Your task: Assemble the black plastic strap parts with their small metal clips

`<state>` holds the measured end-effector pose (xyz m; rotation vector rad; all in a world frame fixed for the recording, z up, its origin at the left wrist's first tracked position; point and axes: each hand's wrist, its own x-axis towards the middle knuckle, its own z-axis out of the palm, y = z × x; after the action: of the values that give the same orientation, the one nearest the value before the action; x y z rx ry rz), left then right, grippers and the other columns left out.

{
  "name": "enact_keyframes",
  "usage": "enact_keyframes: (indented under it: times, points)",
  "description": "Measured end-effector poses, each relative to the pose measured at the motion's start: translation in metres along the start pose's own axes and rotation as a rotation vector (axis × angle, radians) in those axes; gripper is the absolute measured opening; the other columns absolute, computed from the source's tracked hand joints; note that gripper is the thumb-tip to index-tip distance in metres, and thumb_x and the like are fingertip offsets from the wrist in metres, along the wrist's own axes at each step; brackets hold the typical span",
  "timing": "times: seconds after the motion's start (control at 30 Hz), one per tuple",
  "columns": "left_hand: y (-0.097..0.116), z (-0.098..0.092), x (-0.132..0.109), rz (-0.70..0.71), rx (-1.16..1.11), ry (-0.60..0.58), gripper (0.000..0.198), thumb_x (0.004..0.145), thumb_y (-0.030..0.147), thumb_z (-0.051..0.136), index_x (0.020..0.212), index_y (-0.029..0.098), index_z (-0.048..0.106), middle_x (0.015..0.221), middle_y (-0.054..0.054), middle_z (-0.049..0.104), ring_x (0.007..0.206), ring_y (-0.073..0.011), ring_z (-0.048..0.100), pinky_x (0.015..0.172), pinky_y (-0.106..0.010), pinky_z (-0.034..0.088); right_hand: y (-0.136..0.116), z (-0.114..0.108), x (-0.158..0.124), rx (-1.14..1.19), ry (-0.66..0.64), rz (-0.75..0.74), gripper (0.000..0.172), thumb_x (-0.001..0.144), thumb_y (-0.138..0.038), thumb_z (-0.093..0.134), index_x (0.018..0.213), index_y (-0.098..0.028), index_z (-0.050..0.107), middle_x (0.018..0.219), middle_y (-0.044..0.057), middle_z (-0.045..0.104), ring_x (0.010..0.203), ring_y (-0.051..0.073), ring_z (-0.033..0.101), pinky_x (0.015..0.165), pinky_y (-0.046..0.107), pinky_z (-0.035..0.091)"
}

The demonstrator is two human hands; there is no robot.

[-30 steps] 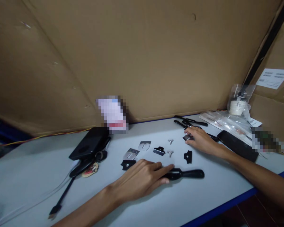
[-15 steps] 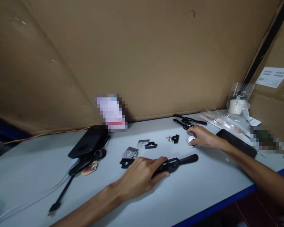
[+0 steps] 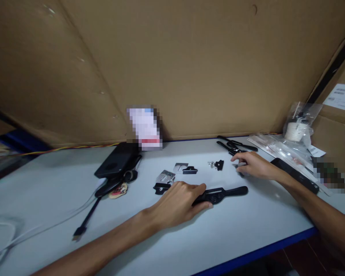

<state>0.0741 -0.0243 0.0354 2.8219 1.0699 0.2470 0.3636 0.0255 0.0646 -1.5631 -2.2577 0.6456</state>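
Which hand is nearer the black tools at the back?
Right hand, just in front of the tools; the left hand is farther off to their left, gripping another tool.

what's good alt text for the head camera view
The left hand grips a black handled tool on a pale table, while the right hand is at a small piece, its grip unclear. Beyond the tool lie metal blades, black plates and small silver screws.

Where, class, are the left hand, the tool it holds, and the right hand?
Left hand [image 3: 178, 204]: head view, back of hand.
Tool [image 3: 219, 196]: head view, slotted body.
Right hand [image 3: 256, 165]: head view, back of hand.
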Motion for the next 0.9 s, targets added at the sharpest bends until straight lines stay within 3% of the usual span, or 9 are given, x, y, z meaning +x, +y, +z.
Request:
enact_keyframes:
  times: [0.23, 0.43, 0.73, 0.9]
  points:
    - [-0.002, 0.001, 0.0, 0.08, -0.06, 0.044, 0.046, 0.104, 0.048, 0.044, 0.074, 0.017, 0.06, 0.06, -0.001, 0.062, 0.049, -0.0133, 0.054, 0.052, -0.028, 0.027, -0.037, 0.036, -0.008, 0.665, -0.015, 0.003, 0.015, 0.075, -0.03, 0.07, 0.084, -0.019, 0.065, 0.073, 0.0, 0.065, 0.068, 0.015, 0.059, 0.065, 0.028, 0.044]
    - [-0.001, 0.001, 0.002, 0.069, -0.058, 0.02, 0.043, 0.102, 0.047, 0.05, 0.073, 0.016, 0.062, 0.062, -0.002, 0.064, 0.051, -0.0141, 0.055, 0.052, -0.027, 0.025, -0.047, 0.043, -0.012, 0.834, -0.073, 0.087, 0.017, 0.073, -0.03, 0.074, 0.083, -0.018, 0.068, 0.07, -0.002, 0.065, 0.064, 0.013, 0.058, 0.067, 0.028, 0.044]
    - [-0.002, -0.001, 0.001, 0.067, -0.085, 0.01, 0.037, 0.101, 0.044, 0.05, 0.085, 0.016, 0.069, 0.065, -0.002, 0.066, 0.05, -0.0133, 0.055, 0.052, -0.027, 0.031, -0.048, 0.041, -0.015, 0.799, -0.237, 0.054, 0.014, 0.076, -0.028, 0.071, 0.085, -0.018, 0.072, 0.071, 0.0, 0.069, 0.064, 0.013, 0.06, 0.066, 0.027, 0.045]
    - [0.001, -0.005, 0.0, 0.103, -0.055, -0.009, 0.034, 0.096, 0.042, 0.051, 0.079, 0.016, 0.065, 0.064, -0.002, 0.064, 0.047, -0.0128, 0.05, 0.049, -0.029, 0.028, -0.053, 0.049, -0.022, 0.593, -0.117, -0.04, 0.008, 0.079, -0.022, 0.067, 0.085, -0.02, 0.072, 0.077, 0.001, 0.074, 0.073, 0.016, 0.066, 0.071, 0.028, 0.048]
